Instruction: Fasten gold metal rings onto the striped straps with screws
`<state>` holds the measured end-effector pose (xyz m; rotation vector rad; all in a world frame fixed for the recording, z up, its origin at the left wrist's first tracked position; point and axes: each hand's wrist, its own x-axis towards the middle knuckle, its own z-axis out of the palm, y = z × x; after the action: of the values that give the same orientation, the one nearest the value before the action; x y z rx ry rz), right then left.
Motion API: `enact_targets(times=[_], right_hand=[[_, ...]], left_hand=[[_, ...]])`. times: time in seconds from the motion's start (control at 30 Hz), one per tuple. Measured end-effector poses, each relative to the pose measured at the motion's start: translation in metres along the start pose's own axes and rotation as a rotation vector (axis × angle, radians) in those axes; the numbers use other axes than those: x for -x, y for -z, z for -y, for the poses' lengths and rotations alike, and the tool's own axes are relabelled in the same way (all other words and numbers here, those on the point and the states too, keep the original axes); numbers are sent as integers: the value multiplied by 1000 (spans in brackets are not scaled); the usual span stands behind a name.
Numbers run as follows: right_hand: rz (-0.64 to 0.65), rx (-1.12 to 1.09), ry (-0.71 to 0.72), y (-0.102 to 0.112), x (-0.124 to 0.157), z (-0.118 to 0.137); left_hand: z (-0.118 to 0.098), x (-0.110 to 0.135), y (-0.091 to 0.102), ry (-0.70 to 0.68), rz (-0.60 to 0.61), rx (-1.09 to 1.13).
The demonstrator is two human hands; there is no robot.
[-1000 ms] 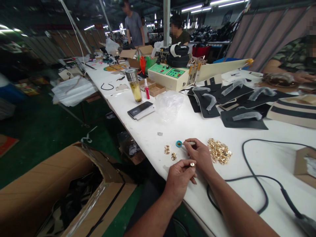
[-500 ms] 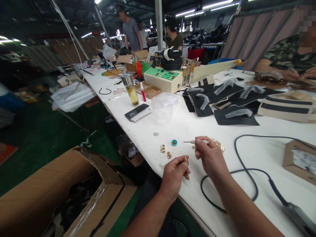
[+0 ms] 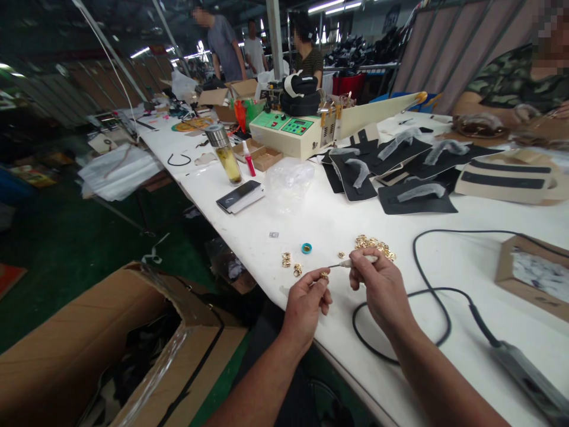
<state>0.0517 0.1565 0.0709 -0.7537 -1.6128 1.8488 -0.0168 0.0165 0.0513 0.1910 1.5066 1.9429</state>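
Note:
Pinched between the thumb and forefinger of my left hand (image 3: 306, 305) is a small gold metal fitting (image 3: 324, 276). My right hand (image 3: 380, 287) grips a small screwdriver (image 3: 347, 263) with a pale handle and thin metal shaft. Its shaft points left, with the tip close to the fitting; whether they touch I cannot tell. A shallow blue cap (image 3: 303, 249) with something gold inside sits beyond my left hand. To its left lie small gold fittings (image 3: 285, 260), and a heap of gold fittings (image 3: 376, 245) is just past my right hand.
Black panels with wrapped handles (image 3: 420, 198) lie at the back right. A black cable (image 3: 429, 267) loops beside my right arm. Farther back are a phone (image 3: 239, 197), clear plastic bag (image 3: 288, 184), drink bottle (image 3: 227, 159) and green-panelled machine (image 3: 284, 133). A cardboard box (image 3: 195, 350) stands lower left.
The screwdriver has come down and left, so its tip is now by the fitting in my left hand. The view has shifted slightly, revealing more of the gold heap.

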Motion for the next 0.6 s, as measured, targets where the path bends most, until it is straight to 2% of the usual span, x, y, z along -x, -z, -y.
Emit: enact_targets(times=[0.3, 0.6], right_hand=[[16, -302, -153, -13, 0, -7], [-5, -231, -130, -8, -5, -12]], left_hand=[[-5, 3, -4, 34, 11, -1], [-7, 3, -5, 41, -2, -35]])
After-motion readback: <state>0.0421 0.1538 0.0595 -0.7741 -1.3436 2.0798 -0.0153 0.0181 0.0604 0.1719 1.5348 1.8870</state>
